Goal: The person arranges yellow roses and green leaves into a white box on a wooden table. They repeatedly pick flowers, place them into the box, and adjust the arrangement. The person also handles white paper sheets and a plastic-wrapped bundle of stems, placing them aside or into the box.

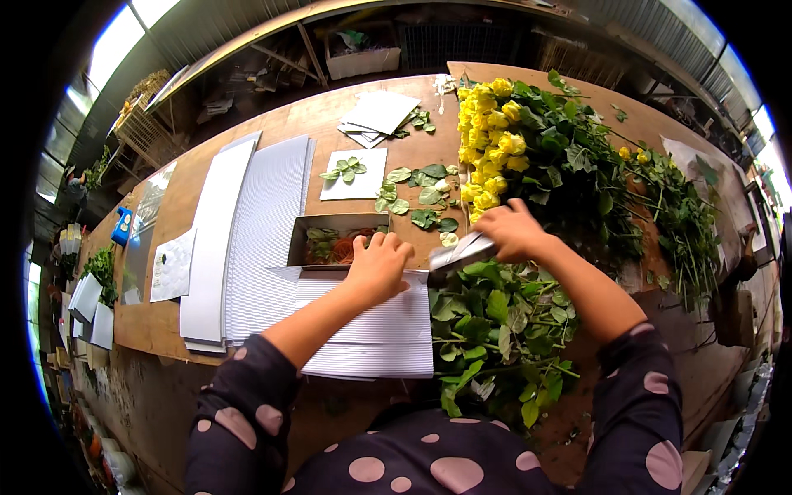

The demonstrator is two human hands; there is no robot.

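Silvery, dark-ended hand tool (466, 250), probably stiff, best held by its pale end: right hand (513, 232) grips it; left hand (379, 266) curled, hold unclear

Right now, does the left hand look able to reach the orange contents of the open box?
Probably yes: the left hand is at the near right corner of the box, its top is open, and no lid covers the orange contents.

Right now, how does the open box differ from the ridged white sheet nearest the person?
The box is brownish; the sheet is white. The box has raised walls; the sheet lies flat. The box's sides look smooth; the sheet is ridged. Both are beside the left hand.
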